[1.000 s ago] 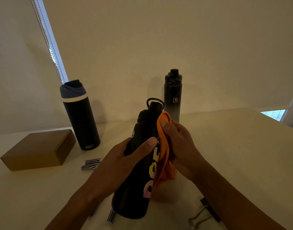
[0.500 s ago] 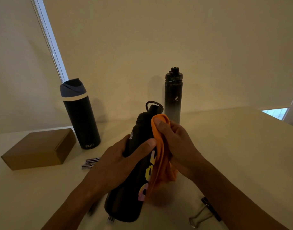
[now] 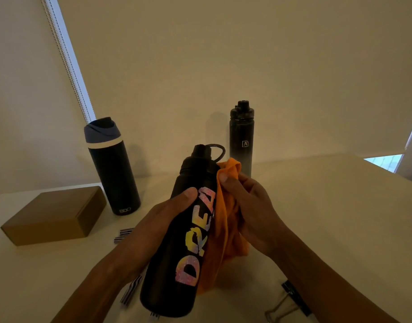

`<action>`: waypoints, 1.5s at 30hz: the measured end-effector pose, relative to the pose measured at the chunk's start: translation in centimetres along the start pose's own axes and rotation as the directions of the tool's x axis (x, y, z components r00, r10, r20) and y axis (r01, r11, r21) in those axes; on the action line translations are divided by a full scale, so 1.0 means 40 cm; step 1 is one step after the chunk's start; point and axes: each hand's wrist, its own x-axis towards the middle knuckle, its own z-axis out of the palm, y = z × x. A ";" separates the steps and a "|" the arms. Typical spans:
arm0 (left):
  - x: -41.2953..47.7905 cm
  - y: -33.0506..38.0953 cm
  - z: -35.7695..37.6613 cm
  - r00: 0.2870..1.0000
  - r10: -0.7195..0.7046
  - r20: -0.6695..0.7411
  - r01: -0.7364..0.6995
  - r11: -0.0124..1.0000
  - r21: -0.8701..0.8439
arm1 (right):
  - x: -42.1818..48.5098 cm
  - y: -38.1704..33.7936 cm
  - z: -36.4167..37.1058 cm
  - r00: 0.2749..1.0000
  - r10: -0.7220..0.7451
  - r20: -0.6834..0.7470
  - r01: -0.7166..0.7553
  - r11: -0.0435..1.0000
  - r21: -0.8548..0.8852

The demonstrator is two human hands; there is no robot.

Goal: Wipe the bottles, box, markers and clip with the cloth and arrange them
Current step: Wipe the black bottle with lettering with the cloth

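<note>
Left hand (image 3: 158, 227) wraps the lettered bottle (image 3: 188, 231) at mid-body; right hand (image 3: 251, 210) pinches the orange cloth (image 3: 223, 241) against that bottle's right shoulder. Bottle is held above the tabletop (image 3: 317, 206), long axis tilted, cap up and away from the person, base toward the person. Judged progress: early, with this bottle's wipe under way and nothing looking arranged. Apparently left to do: blue-lidded bottle (image 3: 114, 173) and box (image 3: 53, 215) to its left, tall bottle (image 3: 242, 136) behind it, striped markers (image 3: 124, 234) left of it, binder clip (image 3: 286, 301) at its lower right.

Head-worn view — forward-down, close over table (image 3: 328, 217)
</note>
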 end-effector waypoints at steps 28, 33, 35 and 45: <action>0.001 0.002 -0.067 0.882 0.441 -0.167 -0.352 0.851 0.390 | -0.007 -0.032 0.008 0.965 -0.256 -0.053 0.246 0.959 -0.141; 0.003 -0.007 -0.078 0.846 0.495 -0.196 -0.349 0.794 0.498 | -0.016 -0.020 0.018 0.886 -0.458 0.068 0.440 0.787 -0.432; 0.004 -0.009 -0.078 0.836 0.511 -0.199 -0.355 0.781 0.514 | -0.020 -0.018 0.028 0.850 -0.505 0.151 0.503 0.691 -0.519; 0.001 -0.008 -0.097 0.796 0.570 -0.207 -0.362 0.720 0.592 | 0.000 0.003 -0.002 0.795 -0.576 0.190 0.563 0.585 -0.584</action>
